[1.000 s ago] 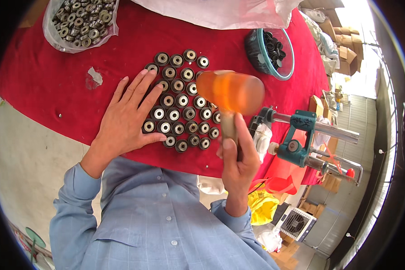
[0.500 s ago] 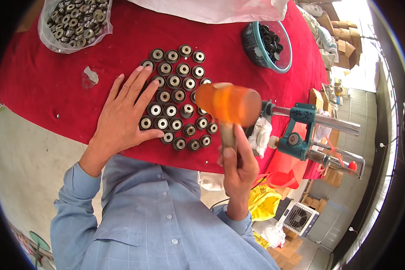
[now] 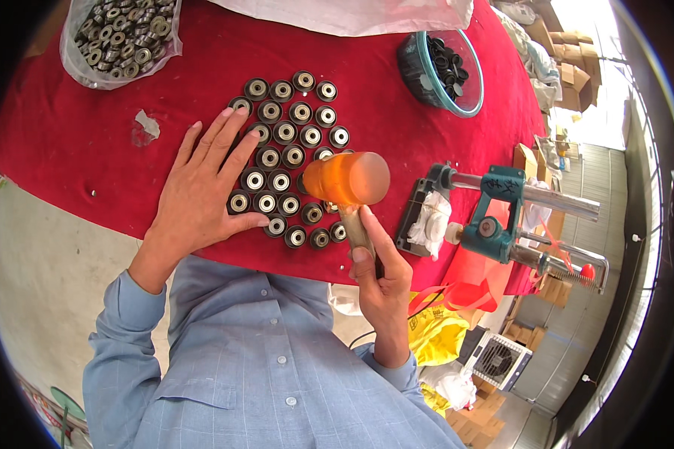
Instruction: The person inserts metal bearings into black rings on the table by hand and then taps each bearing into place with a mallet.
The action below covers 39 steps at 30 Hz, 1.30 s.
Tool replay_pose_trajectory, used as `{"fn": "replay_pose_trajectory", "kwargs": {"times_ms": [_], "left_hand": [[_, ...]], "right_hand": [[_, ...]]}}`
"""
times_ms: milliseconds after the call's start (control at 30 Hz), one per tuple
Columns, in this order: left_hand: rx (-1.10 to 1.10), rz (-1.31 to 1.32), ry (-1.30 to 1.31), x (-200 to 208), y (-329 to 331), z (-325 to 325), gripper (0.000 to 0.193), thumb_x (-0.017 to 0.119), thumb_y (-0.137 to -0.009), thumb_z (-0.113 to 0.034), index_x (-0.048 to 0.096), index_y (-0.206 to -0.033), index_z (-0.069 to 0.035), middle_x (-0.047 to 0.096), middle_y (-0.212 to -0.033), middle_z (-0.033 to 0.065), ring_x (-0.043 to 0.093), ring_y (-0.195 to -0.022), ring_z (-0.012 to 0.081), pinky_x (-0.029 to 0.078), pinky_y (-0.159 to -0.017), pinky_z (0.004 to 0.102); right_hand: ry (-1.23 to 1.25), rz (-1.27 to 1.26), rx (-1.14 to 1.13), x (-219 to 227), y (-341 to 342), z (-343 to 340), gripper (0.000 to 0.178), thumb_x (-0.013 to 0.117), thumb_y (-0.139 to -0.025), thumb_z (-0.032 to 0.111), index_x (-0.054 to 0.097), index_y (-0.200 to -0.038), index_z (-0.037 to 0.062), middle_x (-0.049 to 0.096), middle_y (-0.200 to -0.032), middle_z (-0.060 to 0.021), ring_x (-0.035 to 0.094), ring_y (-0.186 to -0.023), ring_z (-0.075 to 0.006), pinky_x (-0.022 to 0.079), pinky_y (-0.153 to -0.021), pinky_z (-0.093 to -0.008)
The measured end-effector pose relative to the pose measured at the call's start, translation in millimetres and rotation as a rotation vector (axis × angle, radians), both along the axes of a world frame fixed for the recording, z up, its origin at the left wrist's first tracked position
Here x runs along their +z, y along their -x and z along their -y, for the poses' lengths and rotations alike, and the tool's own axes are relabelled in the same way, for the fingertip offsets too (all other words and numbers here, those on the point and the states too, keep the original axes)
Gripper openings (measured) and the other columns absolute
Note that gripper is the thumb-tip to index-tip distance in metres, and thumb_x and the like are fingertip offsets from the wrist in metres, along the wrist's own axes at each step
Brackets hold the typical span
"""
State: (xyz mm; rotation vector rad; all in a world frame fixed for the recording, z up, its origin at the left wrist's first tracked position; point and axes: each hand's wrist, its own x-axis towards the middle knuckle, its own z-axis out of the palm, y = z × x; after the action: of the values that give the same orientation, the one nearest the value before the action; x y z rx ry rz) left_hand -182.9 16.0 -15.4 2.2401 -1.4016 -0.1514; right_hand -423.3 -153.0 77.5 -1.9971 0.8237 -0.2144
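Observation:
My right hand (image 3: 384, 278) grips the wooden handle of a mallet with a translucent orange head (image 3: 350, 178). The head hangs over the right side of a cluster of small black wheels (image 3: 285, 133) with metal bearings in their centres, hiding several of them. I cannot tell whether it touches one. Spread flat, my left hand (image 3: 198, 187) lies along the cluster's left edge, its fingertips and thumb against the outer wheels.
Red cloth (image 3: 60, 161) covers the table. A clear bag of loose bearings (image 3: 123, 37) sits far left, and a tub of black parts (image 3: 445, 71) far right. A green press (image 3: 494, 217) stands at the right, near a white cloth bundle (image 3: 429, 224).
My right hand has brought the mallet left and slightly lower in view, over the cluster's right side. The press base is now uncovered. My left hand stays nearly in place.

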Motion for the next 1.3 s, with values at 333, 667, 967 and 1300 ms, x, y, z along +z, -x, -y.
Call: {"fn": "replay_pose_trajectory", "kwargs": {"times_ms": [333,667,967,1300], "left_hand": [[-0.006,-0.017,0.016,1,-1,0,0.117,0.087,-0.072,-0.065,0.042,-0.165,-0.010,0.029,-0.178,0.0165,0.029,-0.165,0.0395,0.026,-0.132,0.0599],[-0.003,-0.019,0.017,1,-1,0,0.117,0.086,-0.072,-0.067,0.043,-0.164,-0.009,0.030,-0.178,0.0169,0.029,-0.164,0.0396,0.026,-0.132,0.0599],[0.000,-0.021,0.002,0,0,0,0.117,0.087,-0.071,-0.065,0.043,-0.164,-0.009,0.030,-0.178,0.0172,0.029,-0.164,0.0387,0.025,-0.133,0.0592],[-0.001,-0.015,0.006,1,0,1,0.117,0.086,-0.072,-0.067,0.042,-0.164,-0.010,0.030,-0.178,0.0175,0.029,-0.164,0.0389,0.025,-0.133,0.0589]], "right_hand": [[0.064,0.110,-0.089,20,9,-4,0.052,0.062,-0.111,0.009,0.053,-0.162,0.0028,0.074,-0.105,-0.0088,0.063,-0.081,-0.0087,0.054,-0.070,-0.0251],[-0.019,0.098,-0.120,3,2,1,0.052,0.062,-0.112,0.010,0.053,-0.163,0.0061,0.071,-0.109,-0.0054,0.064,-0.084,-0.0081,0.054,-0.071,-0.0239],[0.031,-0.092,0.016,-6,1,0,0.051,0.064,-0.105,-0.003,0.059,-0.156,0.0012,0.076,-0.134,-0.0158,0.073,-0.112,-0.0174,0.056,-0.096,-0.0293],[0.391,0.125,0.184,-16,0,-2,0.051,0.062,-0.107,-0.001,0.057,-0.157,-0.0020,0.077,-0.116,-0.0107,0.068,-0.083,-0.0113,0.056,-0.076,-0.0252]]}}
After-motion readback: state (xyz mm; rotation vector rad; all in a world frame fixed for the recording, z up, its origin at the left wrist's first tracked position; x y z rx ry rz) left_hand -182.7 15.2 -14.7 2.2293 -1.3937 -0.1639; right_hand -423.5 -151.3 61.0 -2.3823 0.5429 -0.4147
